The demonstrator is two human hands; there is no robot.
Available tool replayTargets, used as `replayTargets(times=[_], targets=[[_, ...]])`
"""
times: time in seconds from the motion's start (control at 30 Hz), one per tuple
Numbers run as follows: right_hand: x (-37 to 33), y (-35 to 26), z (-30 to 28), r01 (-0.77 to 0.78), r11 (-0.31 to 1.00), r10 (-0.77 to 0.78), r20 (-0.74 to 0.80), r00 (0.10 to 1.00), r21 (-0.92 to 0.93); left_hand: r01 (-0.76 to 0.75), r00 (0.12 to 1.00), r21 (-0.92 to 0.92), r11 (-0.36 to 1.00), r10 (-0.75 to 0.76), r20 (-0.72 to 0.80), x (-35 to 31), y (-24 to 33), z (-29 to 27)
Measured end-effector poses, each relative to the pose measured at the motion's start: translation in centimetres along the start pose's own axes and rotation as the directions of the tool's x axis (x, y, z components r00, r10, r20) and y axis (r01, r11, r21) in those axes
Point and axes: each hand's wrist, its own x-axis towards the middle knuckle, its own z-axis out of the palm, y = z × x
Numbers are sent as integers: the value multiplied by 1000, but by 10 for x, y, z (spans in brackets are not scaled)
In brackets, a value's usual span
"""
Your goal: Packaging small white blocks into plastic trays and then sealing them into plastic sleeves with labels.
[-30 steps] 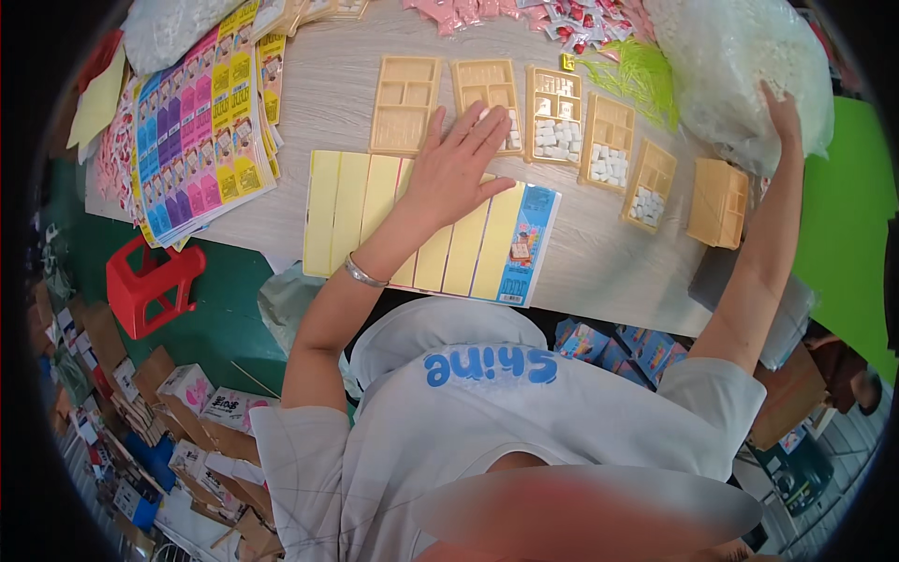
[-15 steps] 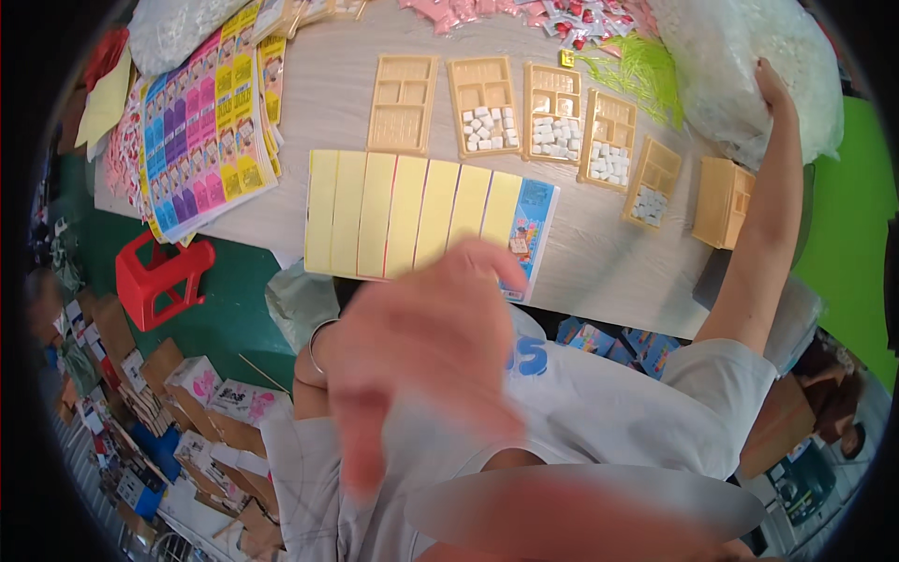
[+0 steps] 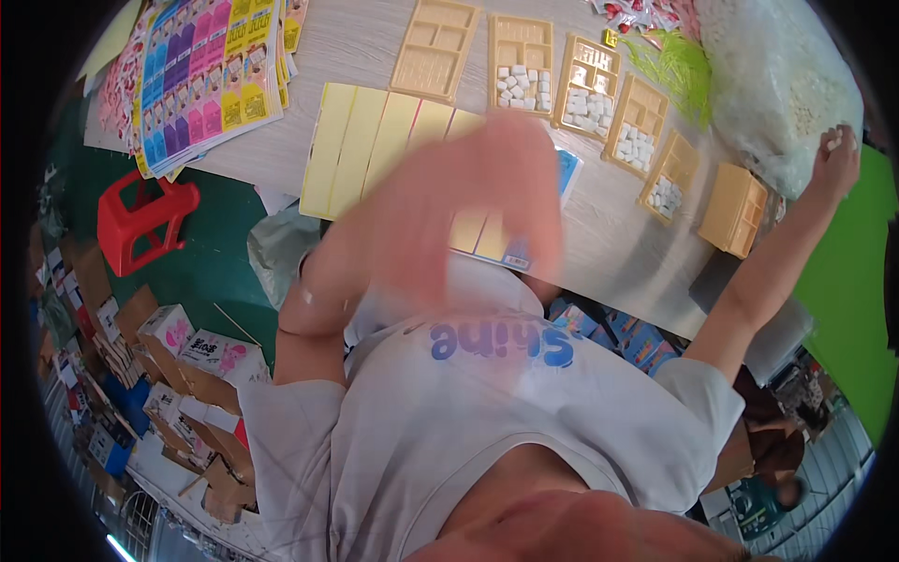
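Observation:
At the right, my right hand (image 3: 836, 161) is beside a large clear plastic bag (image 3: 782, 89) of white pieces. Its fingers are closed on small white pieces (image 3: 833, 140). My left hand (image 3: 468, 201) is raised close to the camera, its fingers smeared by motion. Behind it on the table lies a yellow striped card sheet (image 3: 342, 140), partly hidden. Beyond the sheet are several beige compartment trays in a row. The leftmost tray (image 3: 435, 47) shows bare compartments; the one beside it (image 3: 522, 30) and those further right hold white cubes (image 3: 588, 110).
A stack of beige trays (image 3: 726, 208) stands at the table's right edge. Thin lime-green strips (image 3: 679, 75) and red-and-white packets (image 3: 646, 14) lie at the back. Colourful printed sheets (image 3: 201, 75) cover the left. A red stool (image 3: 140, 225) and cardboard boxes (image 3: 206, 361) are on the floor.
My right hand has come away from the bag's side, lower and to the right, with white pieces now showing in it. My left hand has moved up and rightward. The view has shifted.

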Motion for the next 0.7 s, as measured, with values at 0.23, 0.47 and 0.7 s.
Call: replayTargets(times=[0.23,0.47,0.7], targets=[[-311,22,156,-48,964,233,738,633,-263,470,880,739,482,-191,-435,-29,-174,-11],[-360,45,203,425,861,3,840,542,-278,467,879,745,477,-152,-453,-23,-186,-6],[-356,32,195,436,833,35,819,573,-341,408,890,750,520,-42,-455,-29,-166,12]])
